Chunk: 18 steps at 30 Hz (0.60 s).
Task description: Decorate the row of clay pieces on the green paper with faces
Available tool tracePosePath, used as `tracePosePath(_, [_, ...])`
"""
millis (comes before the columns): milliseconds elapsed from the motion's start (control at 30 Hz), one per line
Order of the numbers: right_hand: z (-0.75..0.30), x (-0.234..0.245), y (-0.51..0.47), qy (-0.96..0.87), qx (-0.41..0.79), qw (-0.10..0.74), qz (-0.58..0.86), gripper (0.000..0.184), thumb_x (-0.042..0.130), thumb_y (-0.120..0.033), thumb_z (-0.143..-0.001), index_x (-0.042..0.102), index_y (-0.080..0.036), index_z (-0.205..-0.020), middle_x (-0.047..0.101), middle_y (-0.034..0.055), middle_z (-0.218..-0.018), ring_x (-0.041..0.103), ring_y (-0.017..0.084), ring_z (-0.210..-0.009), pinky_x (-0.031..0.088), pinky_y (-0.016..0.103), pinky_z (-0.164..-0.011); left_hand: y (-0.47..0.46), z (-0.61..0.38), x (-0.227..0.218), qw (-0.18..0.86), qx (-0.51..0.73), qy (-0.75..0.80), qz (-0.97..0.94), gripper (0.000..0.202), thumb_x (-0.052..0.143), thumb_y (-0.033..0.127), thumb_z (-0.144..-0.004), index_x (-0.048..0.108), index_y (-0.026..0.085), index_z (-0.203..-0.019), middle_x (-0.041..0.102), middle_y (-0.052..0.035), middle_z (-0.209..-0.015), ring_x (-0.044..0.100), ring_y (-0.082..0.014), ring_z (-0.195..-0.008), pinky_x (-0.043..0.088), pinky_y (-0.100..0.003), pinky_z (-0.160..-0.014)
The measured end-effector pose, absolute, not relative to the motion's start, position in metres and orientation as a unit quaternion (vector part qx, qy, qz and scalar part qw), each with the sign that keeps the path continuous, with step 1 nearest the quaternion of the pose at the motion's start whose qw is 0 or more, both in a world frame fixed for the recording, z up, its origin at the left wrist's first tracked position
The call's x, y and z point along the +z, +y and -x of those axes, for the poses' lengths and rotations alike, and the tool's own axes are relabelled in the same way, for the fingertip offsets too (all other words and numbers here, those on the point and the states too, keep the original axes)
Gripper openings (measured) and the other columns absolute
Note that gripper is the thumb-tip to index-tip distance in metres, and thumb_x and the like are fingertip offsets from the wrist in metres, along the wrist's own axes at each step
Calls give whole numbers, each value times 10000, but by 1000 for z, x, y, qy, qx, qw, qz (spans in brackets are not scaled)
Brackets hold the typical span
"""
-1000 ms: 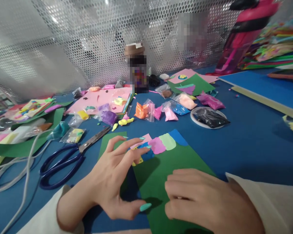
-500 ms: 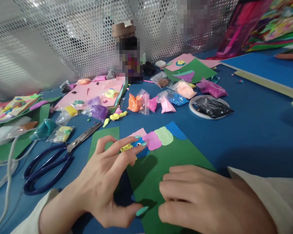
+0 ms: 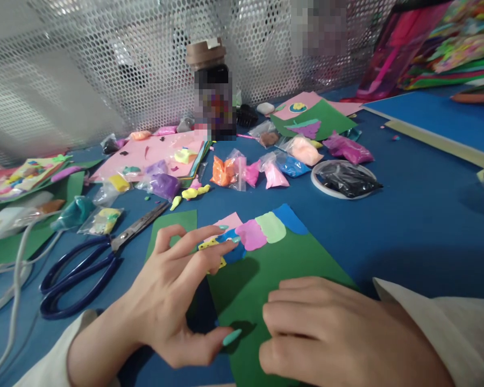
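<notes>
A green sheet of paper (image 3: 274, 293) lies in front of me. Along its far edge sit flattened clay patches: a pink-purple patch (image 3: 251, 235), a light green patch (image 3: 271, 227) and a blue patch (image 3: 289, 219). My left hand (image 3: 185, 290) arches over the sheet's left edge with fingers and thumb apart, its fingertips over a blue clay shape (image 3: 236, 253) and a yellow dotted piece (image 3: 207, 244), both partly covered. On the right part of the sheet rests my right hand (image 3: 326, 328), fingers curled under; whatever they hold is hidden.
Dark blue scissors (image 3: 80, 274) lie left of my left hand. Several clay bags, such as an orange bag (image 3: 222, 171) and a purple bag (image 3: 164, 185), are spread beyond the sheet. Black clay sits on a white lid (image 3: 318, 185). A perforated metal screen (image 3: 145, 64) stands behind.
My left thumb has shifted slightly up and left over the sheet. The right hand stays nearly in place, and the view has moved a little.
</notes>
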State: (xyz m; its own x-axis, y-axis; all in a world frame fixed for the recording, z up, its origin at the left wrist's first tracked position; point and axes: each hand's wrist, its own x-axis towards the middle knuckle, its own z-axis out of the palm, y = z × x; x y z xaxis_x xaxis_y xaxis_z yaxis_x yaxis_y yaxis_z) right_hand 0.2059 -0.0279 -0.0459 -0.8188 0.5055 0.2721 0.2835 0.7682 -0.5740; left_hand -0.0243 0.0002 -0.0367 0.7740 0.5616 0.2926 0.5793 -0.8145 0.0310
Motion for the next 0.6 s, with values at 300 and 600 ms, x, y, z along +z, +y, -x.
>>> tracePosePath(300, [-208, -53, -23, -932, 228, 227, 168, 188, 522, -319, -852, 563, -177, -737, 537, -27, -649, 426, 112, -575, 317, 275, -557, 2, 22, -36, 29, -145, -290, 945, 721, 527, 558, -636, 353, 171, -1219, 657, -112, -972, 516, -333, -1088, 279, -455, -843])
tracePosePath(600, [-209, -52, -24, -944, 209, 207, 149, 126, 493, -213, -856, 551, -177, -750, 509, -24, -640, 417, 118, -571, 316, 280, -560, 3, 20, -38, 18, -153, -282, 947, 718, 546, 517, -631, 396, 101, -1198, 631, -121, -998, 519, -317, -1072, 364, -430, -807])
